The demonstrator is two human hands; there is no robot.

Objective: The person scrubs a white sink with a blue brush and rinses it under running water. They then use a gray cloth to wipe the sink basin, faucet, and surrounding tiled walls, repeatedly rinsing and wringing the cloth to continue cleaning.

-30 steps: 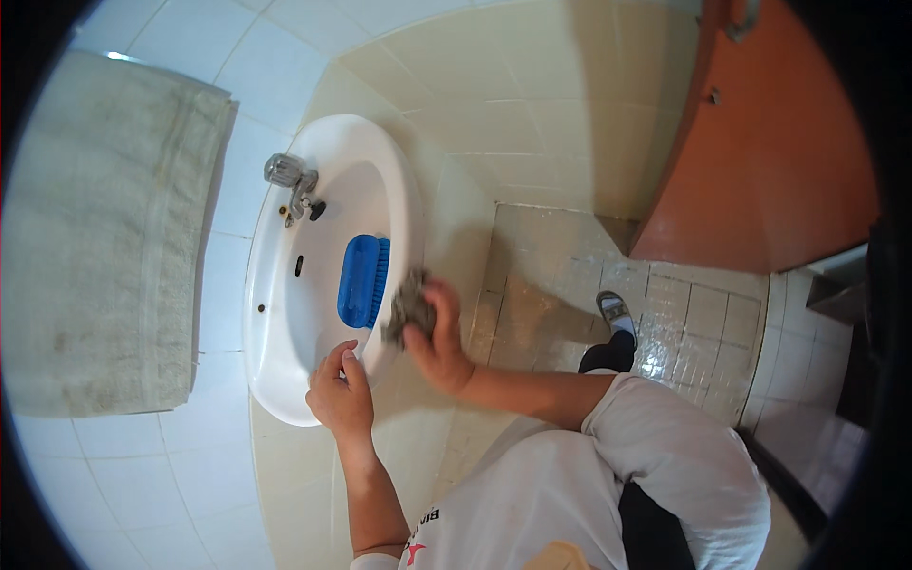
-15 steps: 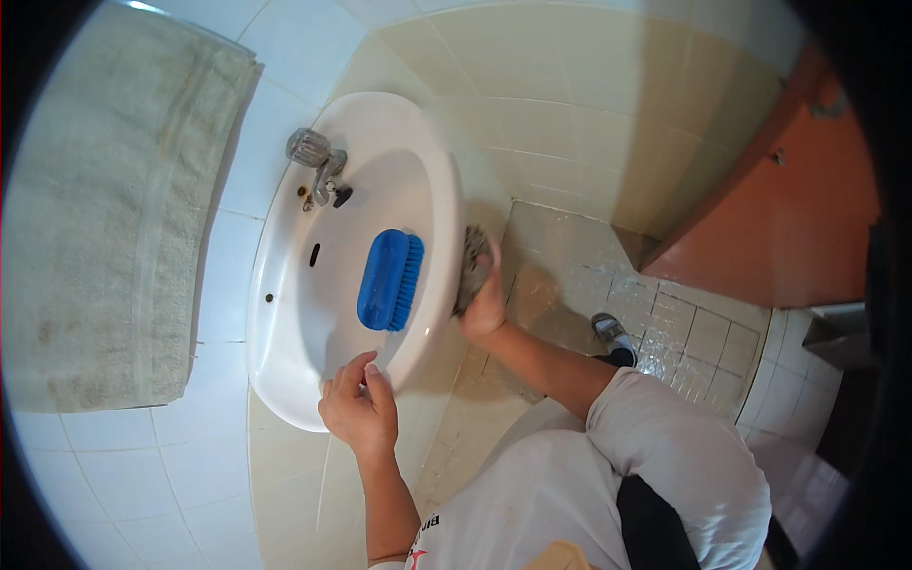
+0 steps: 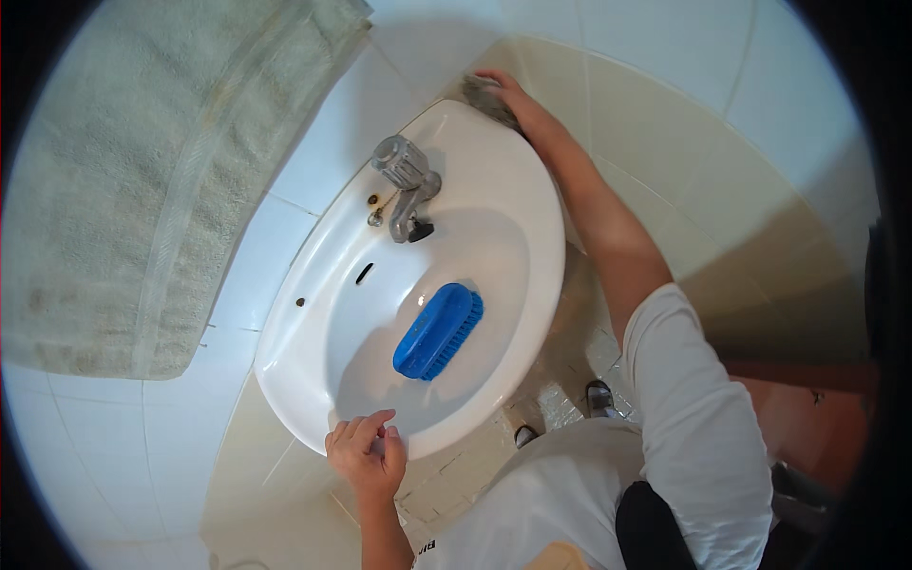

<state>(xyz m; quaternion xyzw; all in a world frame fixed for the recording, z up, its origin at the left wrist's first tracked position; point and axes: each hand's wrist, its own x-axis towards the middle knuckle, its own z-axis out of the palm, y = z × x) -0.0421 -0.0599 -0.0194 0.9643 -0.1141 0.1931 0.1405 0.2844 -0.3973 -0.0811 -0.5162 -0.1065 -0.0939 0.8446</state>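
My right hand [image 3: 516,95] reaches past the far right end of the white washbasin [image 3: 543,285]. Its fingers are wrapped round a crumpled grey cloth [image 3: 487,99], pressed to the basin's outer side close to the wall. Part of the cloth is hidden by the hand and the rim. Over the near left rim hovers my left hand [image 3: 366,451], empty, with its fingers loosely bent and apart; whether it touches the rim I cannot tell. Inside the bowl lies a blue scrubbing brush [image 3: 427,332] on its side, bristles facing right.
A metal tap [image 3: 410,190] with a clear knob rises from the basin's back edge. To the left, a greenish-grey towel [image 3: 180,190] hangs on the tiled wall [image 3: 256,275]. Beige wall tiles [image 3: 665,171] stand close beside my right arm. A reddish door [image 3: 807,399] is at the right.
My right hand has moved with the cloth from the basin's front side round to its far right end. The left hand has stayed by the near rim. The view has shifted and turned.
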